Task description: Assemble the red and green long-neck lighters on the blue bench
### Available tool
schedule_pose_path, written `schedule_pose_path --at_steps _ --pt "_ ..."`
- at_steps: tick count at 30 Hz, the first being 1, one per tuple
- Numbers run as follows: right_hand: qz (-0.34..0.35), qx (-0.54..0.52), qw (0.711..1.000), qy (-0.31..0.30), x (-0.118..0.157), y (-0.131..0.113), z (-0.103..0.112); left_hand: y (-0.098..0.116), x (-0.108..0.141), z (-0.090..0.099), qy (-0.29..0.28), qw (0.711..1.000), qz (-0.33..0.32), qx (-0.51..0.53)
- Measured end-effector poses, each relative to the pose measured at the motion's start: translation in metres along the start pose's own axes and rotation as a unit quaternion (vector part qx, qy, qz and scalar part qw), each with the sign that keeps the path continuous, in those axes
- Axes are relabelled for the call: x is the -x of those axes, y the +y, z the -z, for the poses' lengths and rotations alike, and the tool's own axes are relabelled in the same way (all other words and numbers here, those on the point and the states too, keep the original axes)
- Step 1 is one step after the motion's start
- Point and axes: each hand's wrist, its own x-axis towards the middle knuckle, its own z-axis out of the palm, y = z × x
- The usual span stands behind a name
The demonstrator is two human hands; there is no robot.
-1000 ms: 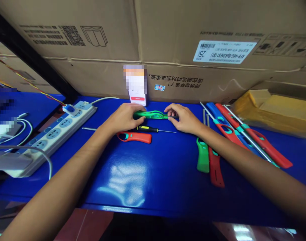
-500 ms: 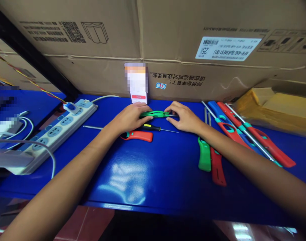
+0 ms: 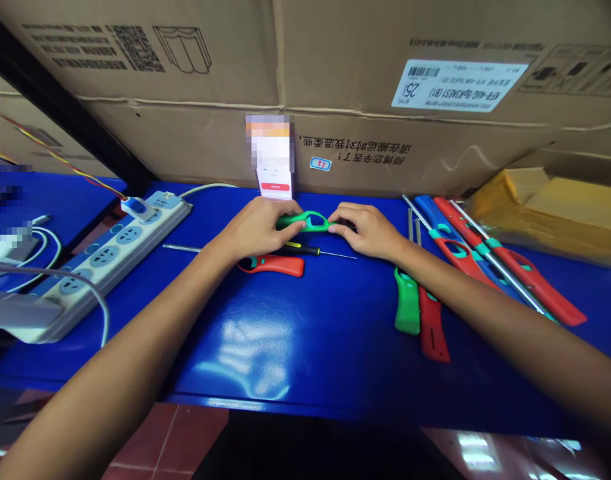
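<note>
In the head view, my left hand is closed round the handle of a green long-nosed gas lighter. My right hand pinches the lighter's front end beside its trigger loop. The loop faces me, and no trigger shows inside it. My right fingers hide whatever extends beyond the front end. Just below the lighter, a black-and-yellow screwdriver lies with its thin shaft towards the right. Nearer to me is a red gas lighter, its metal tube pointing left under my left wrist.
Several gas lighters lie at the right, with a green one near my right forearm. A phone leans on a cardboard box behind. A power strip with cables stands left on the blue table.
The green lighter has turned in my hands from edge-on to showing its loop side. Both hands stay at its two ends. The whole view has shifted slightly.
</note>
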Motion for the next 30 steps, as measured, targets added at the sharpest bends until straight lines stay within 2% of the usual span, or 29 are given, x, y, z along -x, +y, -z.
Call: schedule_pose_path --at_steps 5,11,16,22,26,30 --pt "-0.02 -0.011 1.0 -0.003 -0.001 0.002 -0.001 0.005 -0.001 -0.001 -0.01 1.0 -0.001 0.019" --pt "-0.011 0.06 0.998 0.011 0.002 -0.003 -0.002 0.008 -0.001 -0.006 -0.029 0.999 0.005 -0.035" --pt "0.03 0.115 0.993 0.021 0.005 -0.013 0.0 0.024 -0.003 -0.011 -0.033 0.994 0.021 -0.106" --pt "0.116 0.206 0.968 0.081 0.007 -0.016 0.001 0.049 -0.004 -0.012 -0.038 0.985 0.05 -0.163" --pt "0.142 0.238 0.956 0.096 0.007 -0.018 0.001 0.051 -0.003 -0.014 -0.02 0.984 0.027 -0.174" --pt "0.152 0.235 0.956 0.09 0.007 -0.022 0.0 0.047 -0.001 -0.016 0.005 0.98 -0.001 -0.197"
